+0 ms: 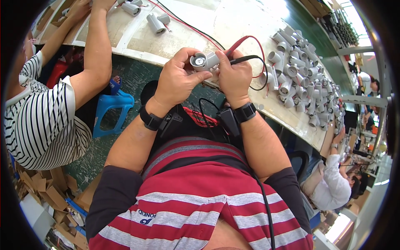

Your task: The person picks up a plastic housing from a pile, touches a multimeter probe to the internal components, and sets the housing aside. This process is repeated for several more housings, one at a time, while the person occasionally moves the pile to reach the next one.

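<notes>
My left hand (176, 79) has its thumb and fingers closed round a light grey plastic tube fitting (211, 60), held just over the table's near edge. The fitting's round open end, with a metal piece inside, faces up toward me. My right hand (236, 80) is closed on a red test probe (236, 45) and a black test probe (246, 58), with its thumb against the fitting's right side. Where the probe tips touch is hidden by my fingers. From the probes, red and black leads loop to the right.
A large heap of grey fittings (301, 79) covers the table's right part; a few more (156, 25) lie at the far left. On the left a person in a striped shirt (46, 116) works beside a blue stool (113, 109). Cardboard boxes (54, 196) crowd the lower left floor.
</notes>
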`<state>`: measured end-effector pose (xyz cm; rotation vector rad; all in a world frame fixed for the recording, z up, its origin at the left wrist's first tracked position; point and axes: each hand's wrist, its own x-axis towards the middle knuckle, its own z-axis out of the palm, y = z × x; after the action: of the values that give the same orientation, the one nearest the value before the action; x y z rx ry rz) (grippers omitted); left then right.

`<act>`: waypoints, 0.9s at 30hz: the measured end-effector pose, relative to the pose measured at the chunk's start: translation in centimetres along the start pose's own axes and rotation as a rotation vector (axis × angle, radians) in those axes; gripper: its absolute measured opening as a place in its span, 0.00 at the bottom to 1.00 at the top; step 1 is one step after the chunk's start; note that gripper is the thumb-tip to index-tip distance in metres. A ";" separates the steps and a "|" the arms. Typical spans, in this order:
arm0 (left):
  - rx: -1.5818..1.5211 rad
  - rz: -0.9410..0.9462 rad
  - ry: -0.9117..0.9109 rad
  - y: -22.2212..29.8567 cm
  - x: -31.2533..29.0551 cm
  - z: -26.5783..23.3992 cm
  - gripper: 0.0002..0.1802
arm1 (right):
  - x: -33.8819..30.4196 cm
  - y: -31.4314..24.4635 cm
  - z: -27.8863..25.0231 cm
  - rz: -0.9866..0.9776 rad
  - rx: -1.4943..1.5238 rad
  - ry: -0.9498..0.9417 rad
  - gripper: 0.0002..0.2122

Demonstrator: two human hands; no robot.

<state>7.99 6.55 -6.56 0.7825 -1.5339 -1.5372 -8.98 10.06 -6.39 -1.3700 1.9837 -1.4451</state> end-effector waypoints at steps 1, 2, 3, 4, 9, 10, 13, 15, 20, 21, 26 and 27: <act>0.008 0.004 -0.002 -0.1 0.0 -0.1 0.25 | 0.0 -0.1 0.0 0.008 0.015 0.001 0.11; 0.007 0.004 0.001 -0.1 0.0 -0.1 0.25 | -0.1 -0.1 0.1 0.017 0.031 0.002 0.11; -0.008 -0.006 0.001 -0.2 0.0 -0.2 0.25 | -0.1 -0.1 0.2 0.016 0.030 -0.001 0.11; -0.021 -0.014 0.000 -0.1 0.0 -0.2 0.25 | -0.1 -0.1 0.2 0.022 0.046 0.001 0.11; -0.091 0.010 0.052 -0.3 0.1 0.0 0.24 | -0.1 -0.1 0.3 0.031 0.059 0.004 0.11; -0.091 0.012 0.054 -0.3 0.1 0.0 0.24 | -0.1 -0.1 0.3 0.030 0.050 0.006 0.11; -0.047 -0.009 0.004 -0.3 0.0 -0.2 0.25 | -0.2 -0.2 0.2 0.027 0.059 0.003 0.10; -0.080 -0.004 0.015 -0.4 0.2 0.2 0.25 | -0.1 0.0 -0.1 0.027 0.052 0.016 0.10; -0.134 -0.040 0.054 -0.5 0.3 0.1 0.26 | -0.1 0.6 0.4 -0.010 0.021 0.033 0.11; -0.125 -0.062 0.066 -0.4 0.3 0.0 0.27 | 0.0 0.4 0.6 -0.060 0.010 0.036 0.11; -0.078 -0.032 0.092 0.6 0.7 0.1 0.26 | -0.1 -0.2 0.3 -0.052 -0.037 0.053 0.12; -0.073 -0.050 0.080 0.7 0.8 0.1 0.27 | -0.1 -0.2 0.2 -0.054 -0.040 0.054 0.12</act>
<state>7.64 5.93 -5.77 0.8361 -1.4017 -1.5702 -8.67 10.04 -6.28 -1.4258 2.0348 -1.4881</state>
